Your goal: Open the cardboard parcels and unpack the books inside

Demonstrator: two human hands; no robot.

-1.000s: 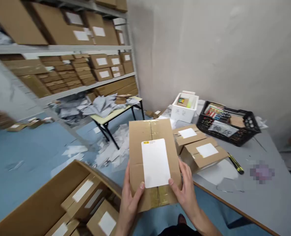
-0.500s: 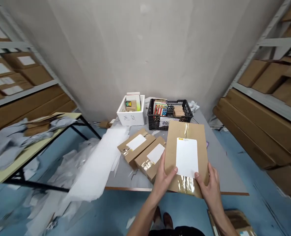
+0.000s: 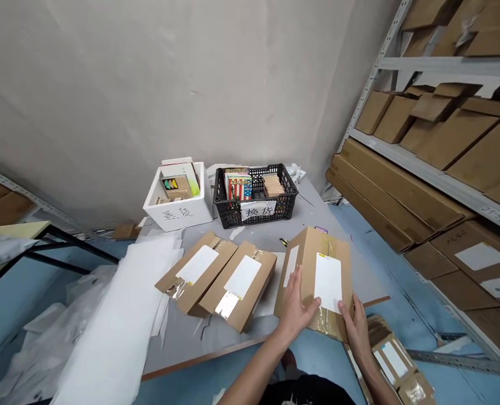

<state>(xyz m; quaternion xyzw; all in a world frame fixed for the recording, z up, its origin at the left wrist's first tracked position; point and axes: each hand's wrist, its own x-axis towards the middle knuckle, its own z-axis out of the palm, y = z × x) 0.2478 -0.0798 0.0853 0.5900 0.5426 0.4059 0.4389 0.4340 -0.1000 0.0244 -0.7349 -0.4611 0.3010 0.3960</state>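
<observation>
Both of my hands hold a brown cardboard box with a white label on its top face and tape at its near end. My left hand lies against its left side, and my right hand grips its lower right corner. The box stands tilted at the grey table's front edge. To its left lie two taped cardboard boxes with white labels, not touched by either hand. A yellow-and-black handle is partly hidden behind the held box.
A white foam box and a black plastic basket of books and small items stand at the table's back. White foam sheets hang over the left edge. Metal shelves of cartons stand right; a cardboard box lies on the floor below.
The held box has turned so a narrow side with a second white label shows, and it sits lower at the table edge. The view has swung, bringing the right-hand shelves further in.
</observation>
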